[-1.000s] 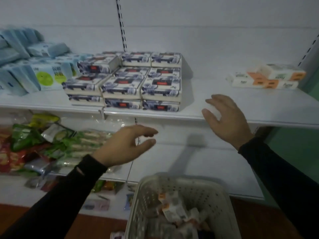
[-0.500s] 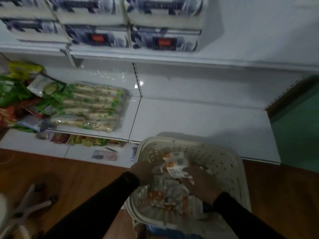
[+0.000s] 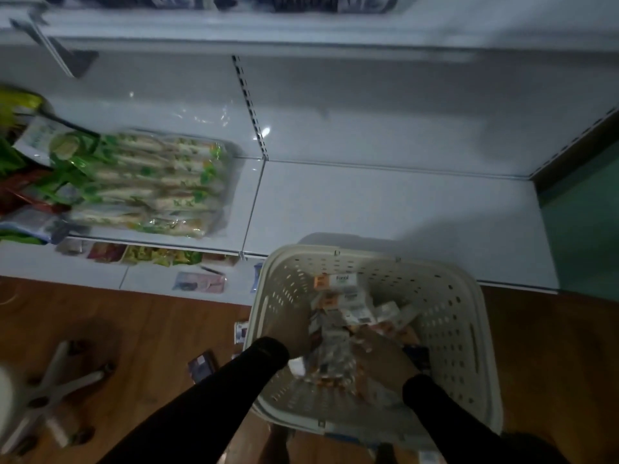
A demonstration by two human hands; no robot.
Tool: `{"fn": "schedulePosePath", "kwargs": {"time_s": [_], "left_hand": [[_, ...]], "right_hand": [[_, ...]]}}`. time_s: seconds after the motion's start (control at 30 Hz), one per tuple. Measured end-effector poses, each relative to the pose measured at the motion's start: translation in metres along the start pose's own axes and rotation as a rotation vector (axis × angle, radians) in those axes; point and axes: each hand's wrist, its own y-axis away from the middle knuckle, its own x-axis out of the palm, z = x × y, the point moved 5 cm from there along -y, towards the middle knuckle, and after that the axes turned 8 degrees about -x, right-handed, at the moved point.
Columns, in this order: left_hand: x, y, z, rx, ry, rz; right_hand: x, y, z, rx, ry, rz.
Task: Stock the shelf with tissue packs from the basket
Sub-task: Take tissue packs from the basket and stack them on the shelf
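A cream perforated basket (image 3: 445, 316) stands on the floor in front of the shelving, holding several small tissue packs (image 3: 345, 296) with white and orange wrappers. Both my hands are down inside it. My left hand (image 3: 289, 329) sits at the left side of the pile against the packs, its fingers hidden among them. My right hand (image 3: 380, 354) lies over the pile with its fingers curled onto a blurred bunch of packs (image 3: 331, 358) between the two hands. The white lower shelf (image 3: 385, 202) runs just behind the basket.
Green-and-white wrapped goods (image 3: 147, 182) lie on the left part of the lower shelf, with small packets (image 3: 157, 256) on the ledge below. A chair base (image 3: 57, 390) stands on the wooden floor at left. The upper shelf edge (image 3: 268, 31) overhangs at the top.
My hands have dropped from the upper shelf into the basket and gone deeper among the packs. The view has tilted down from the upper shelf to the basket.
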Motion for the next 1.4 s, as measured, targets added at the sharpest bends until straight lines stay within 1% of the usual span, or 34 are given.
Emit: {"fn": "schedulePosePath", "kwargs": {"time_s": [0.07,0.1,0.17,0.2,0.23,0.3,0.37,0.47,0.53,0.63,0.7,0.8,0.87,0.93,1.0,1.07,1.1,1.17,1.23,1.27,1.33,1.4], "left_hand": [[-0.036,0.010,-0.013,0.072,0.233,-0.042],[-0.051,0.016,-0.016,0.096,0.379,-0.031],[-0.078,0.030,-0.021,0.125,0.687,0.060],[-0.090,0.038,-0.024,0.146,0.801,0.092],[-0.101,0.045,-0.027,0.173,0.854,0.087],[-0.121,0.060,-0.032,0.241,0.883,0.026],[-0.140,0.076,-0.037,0.286,0.913,-0.042],[-0.166,0.100,-0.040,0.294,0.932,-0.129],[-0.181,0.122,-0.044,0.314,0.853,-0.165],[-0.194,0.153,-0.054,0.400,0.696,-0.167],[-0.206,0.170,-0.055,0.416,0.599,-0.249],[-0.237,0.200,-0.050,0.404,0.574,-0.442],[-0.261,0.229,-0.049,0.453,0.589,-0.485],[-0.287,0.262,-0.043,0.490,0.611,-0.509],[-0.317,0.295,-0.033,0.523,0.609,-0.585],[-0.348,0.317,-0.025,0.560,0.553,-0.712],[-0.363,0.322,-0.022,0.574,0.526,-0.781],[-0.392,0.323,-0.022,0.547,0.478,-0.907],[-0.417,0.314,-0.024,0.492,0.428,-0.992],[-0.428,0.307,-0.025,0.468,0.392,-1.023],[-0.444,0.293,-0.032,0.429,0.297,-1.053],[-0.454,0.276,-0.047,0.426,0.238,-1.044]], "right_hand": [[-0.024,0.011,0.024,-0.032,-0.161,-0.102],[-0.035,0.018,0.038,-0.055,-0.217,-0.141],[-0.057,0.026,0.061,-0.137,-0.316,-0.195],[-0.068,0.030,0.072,-0.172,-0.396,-0.209],[-0.078,0.033,0.083,-0.197,-0.486,-0.216],[-0.096,0.041,0.102,-0.274,-0.594,-0.238],[-0.114,0.053,0.126,-0.367,-0.615,-0.280],[-0.130,0.070,0.160,-0.443,-0.703,-0.289],[-0.138,0.080,0.176,-0.470,-0.730,-0.307],[-0.145,0.095,0.205,-0.521,-0.752,-0.323],[-0.146,0.109,0.227,-0.560,-0.750,-0.292],[-0.149,0.136,0.262,-0.640,-0.630,-0.225],[-0.156,0.159,0.284,-0.725,-0.472,-0.207],[-0.168,0.184,0.306,-0.847,-0.328,-0.248],[-0.184,0.207,0.324,-0.996,-0.198,-0.348],[-0.204,0.227,0.338,-1.152,-0.076,-0.506],[-0.214,0.235,0.342,-1.209,-0.018,-0.591],[-0.235,0.243,0.349,-1.256,0.091,-0.785],[-0.257,0.245,0.353,-1.211,0.217,-0.992],[-0.268,0.242,0.354,-1.162,0.263,-1.060],[-0.289,0.227,0.353,-1.024,0.351,-1.108],[-0.305,0.203,0.342,-0.833,0.438,-1.065]]}}
